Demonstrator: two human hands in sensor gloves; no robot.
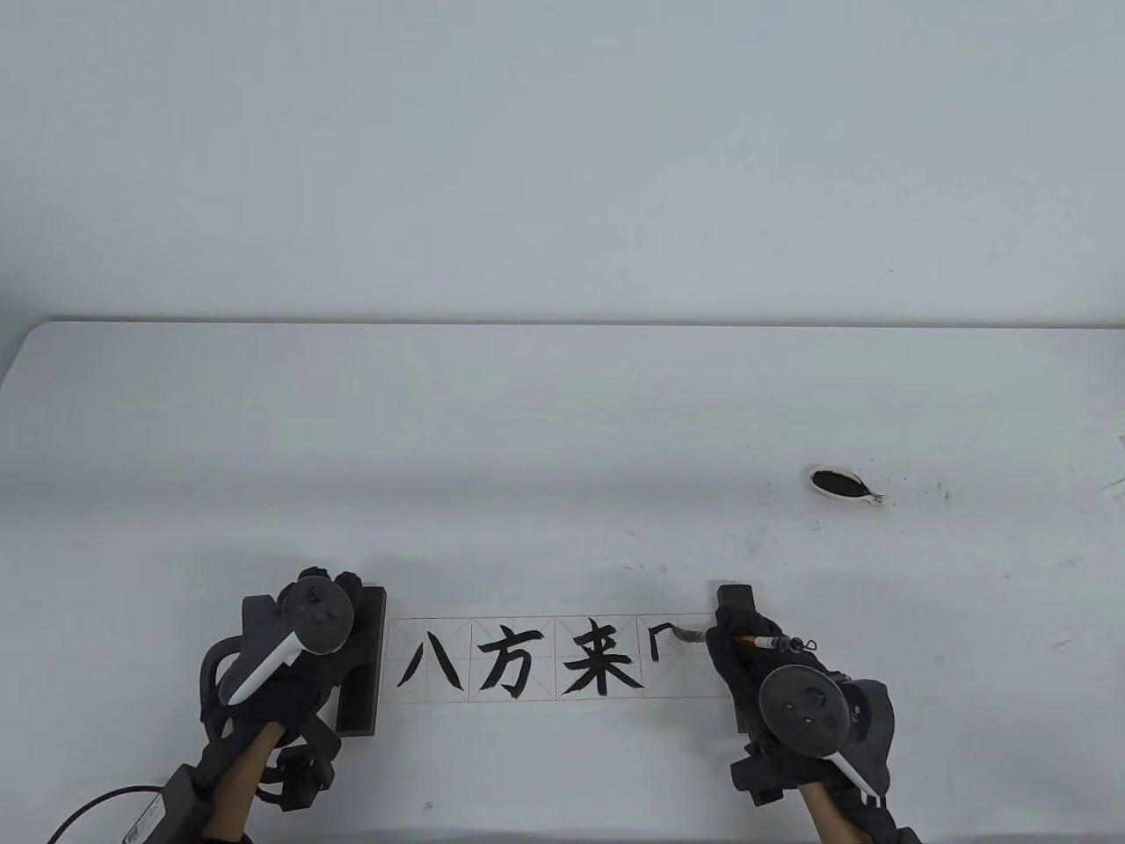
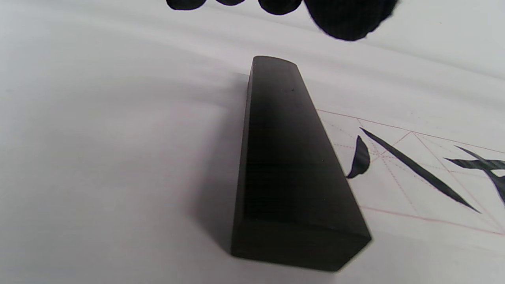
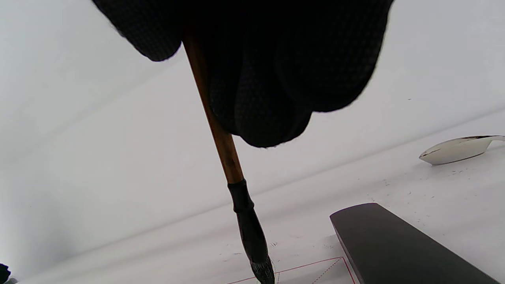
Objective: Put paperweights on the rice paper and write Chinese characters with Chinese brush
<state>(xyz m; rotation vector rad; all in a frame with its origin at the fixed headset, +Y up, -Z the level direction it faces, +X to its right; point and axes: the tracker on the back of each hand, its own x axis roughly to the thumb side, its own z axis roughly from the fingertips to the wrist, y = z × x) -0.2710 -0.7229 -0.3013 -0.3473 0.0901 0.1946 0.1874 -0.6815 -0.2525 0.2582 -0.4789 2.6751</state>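
A strip of rice paper (image 1: 545, 659) with a red grid lies near the table's front edge, carrying three full black characters and a started stroke in its fourth cell. One dark paperweight (image 1: 367, 668) (image 2: 292, 169) sits on its left end. My left hand (image 1: 344, 587) lies over and beside that block, and its fingertips (image 2: 347, 19) hang past the block's far end. The right paperweight (image 1: 735, 600) (image 3: 394, 248) is partly hidden by my right hand (image 1: 734, 655), which grips the brush (image 1: 765, 643) (image 3: 215, 118). The bristles (image 3: 262, 272) touch the fourth cell.
A small white ink dish (image 1: 839, 483) (image 3: 457, 150) filled with black ink stands behind and to the right of the paper, with ink specks on the table (image 1: 562, 422) around it. A cable (image 1: 97, 804) trails off at the bottom left.
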